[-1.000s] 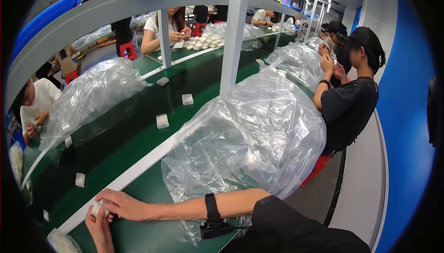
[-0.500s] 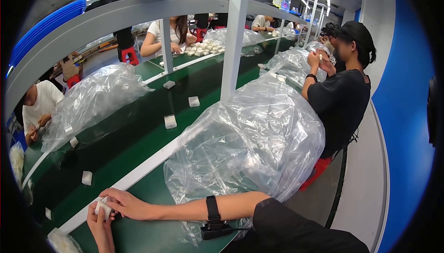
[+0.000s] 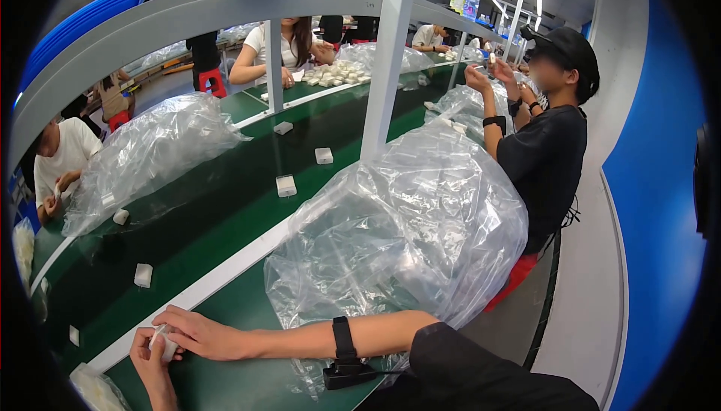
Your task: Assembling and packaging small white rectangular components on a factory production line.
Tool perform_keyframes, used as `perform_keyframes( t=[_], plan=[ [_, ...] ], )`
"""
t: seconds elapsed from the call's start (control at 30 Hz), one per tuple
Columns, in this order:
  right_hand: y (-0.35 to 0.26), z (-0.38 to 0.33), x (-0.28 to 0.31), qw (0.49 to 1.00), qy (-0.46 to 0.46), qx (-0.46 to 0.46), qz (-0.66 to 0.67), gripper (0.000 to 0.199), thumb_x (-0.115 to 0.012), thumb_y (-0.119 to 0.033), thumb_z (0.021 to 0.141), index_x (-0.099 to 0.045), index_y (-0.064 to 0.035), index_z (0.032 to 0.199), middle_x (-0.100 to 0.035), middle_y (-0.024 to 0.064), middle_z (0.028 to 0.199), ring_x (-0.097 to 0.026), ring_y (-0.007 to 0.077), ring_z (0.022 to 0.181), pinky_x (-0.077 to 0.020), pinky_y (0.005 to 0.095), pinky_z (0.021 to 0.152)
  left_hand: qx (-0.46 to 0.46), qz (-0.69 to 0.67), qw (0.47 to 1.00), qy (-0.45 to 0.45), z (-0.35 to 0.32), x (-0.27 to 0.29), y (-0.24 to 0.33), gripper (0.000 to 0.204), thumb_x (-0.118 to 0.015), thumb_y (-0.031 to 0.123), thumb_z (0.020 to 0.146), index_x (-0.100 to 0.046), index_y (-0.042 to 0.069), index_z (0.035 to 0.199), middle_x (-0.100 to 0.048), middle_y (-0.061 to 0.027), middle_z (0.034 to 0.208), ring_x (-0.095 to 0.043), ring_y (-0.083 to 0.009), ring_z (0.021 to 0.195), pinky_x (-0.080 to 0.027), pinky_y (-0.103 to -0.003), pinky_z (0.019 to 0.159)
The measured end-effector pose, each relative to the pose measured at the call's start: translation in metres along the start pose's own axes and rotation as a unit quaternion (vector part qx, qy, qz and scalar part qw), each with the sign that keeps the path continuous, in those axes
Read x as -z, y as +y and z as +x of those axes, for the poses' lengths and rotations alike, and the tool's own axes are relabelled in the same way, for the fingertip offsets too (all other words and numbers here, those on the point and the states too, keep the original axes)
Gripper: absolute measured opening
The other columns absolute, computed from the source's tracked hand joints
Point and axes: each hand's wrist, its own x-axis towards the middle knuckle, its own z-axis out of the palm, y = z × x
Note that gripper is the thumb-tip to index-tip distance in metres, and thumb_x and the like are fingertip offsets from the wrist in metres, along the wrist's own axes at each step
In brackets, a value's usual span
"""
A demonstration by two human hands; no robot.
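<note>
At the lower left, over the near side of the green work surface, both my hands close on one small white box point(image 3: 164, 344). My left hand point(image 3: 145, 357) wraps it from the left and below, thumb against its face. From above and the right, my right hand point(image 3: 204, 334) reaches over with bent fingers touching its top and side. Those fingers hide part of the box. A black strap with a small black device point(image 3: 348, 373) sits on my right forearm. Right beside that forearm spreads a large clear plastic bag point(image 3: 405, 223).
Beyond a white rail point(image 3: 218, 280), a dark green belt point(image 3: 218, 212) carries scattered white boxes point(image 3: 286, 186). A white post point(image 3: 389, 66) rises ahead. Another clear bag point(image 3: 154, 156) lies across the belt. A co-worker in black point(image 3: 552, 141) is at the right.
My left hand's fingers have curled further round the box, and my right hand's fingers have shifted over it. The co-worker at right has raised both hands higher.
</note>
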Motion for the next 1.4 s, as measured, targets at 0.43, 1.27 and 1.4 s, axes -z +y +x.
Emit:
perform_keyframes(
  t=[0.43,1.27,1.4],
  plan=[
    [-0.019,0.009,0.016,0.966,-0.062,-0.235,0.089,0.041,-0.054,-0.016,0.105,-0.042,-0.0027,0.142,-0.067,0.0078,0.109,-0.069,0.0115,0.085,-0.0510,0.0239,0.067,-0.010,0.071,0.996,-0.047,0.004,0.010,0.005,0.019,-0.069,0.014,0.094,-0.065,0.000,0.106,-0.067,-0.0055,0.099,-0.062,-0.0113,0.086,-0.051,-0.026,0.075],
    [-0.023,0.011,0.019,0.985,0.009,-0.168,0.049,0.032,-0.059,-0.005,0.101,-0.052,-0.0024,0.132,-0.064,0.0089,0.116,-0.061,0.0095,0.090,-0.0507,0.0244,0.071,0.010,-0.032,0.999,-0.019,0.003,0.013,0.013,0.026,-0.072,0.005,0.093,-0.063,-0.001,0.116,-0.067,-0.0115,0.108,-0.073,-0.0200,0.083,-0.058,-0.027,0.075],
    [-0.024,0.013,0.021,0.988,0.004,-0.148,0.037,0.027,-0.061,-0.005,0.100,-0.056,-0.0012,0.126,-0.066,0.0093,0.114,-0.064,0.0110,0.092,-0.0527,0.0255,0.073,-0.006,0.021,1.000,-0.005,-0.001,0.014,0.017,0.018,-0.071,-0.003,0.091,-0.065,-0.002,0.108,-0.065,-0.0120,0.107,-0.074,-0.0234,0.086,-0.060,-0.029,0.077]
  ],
)
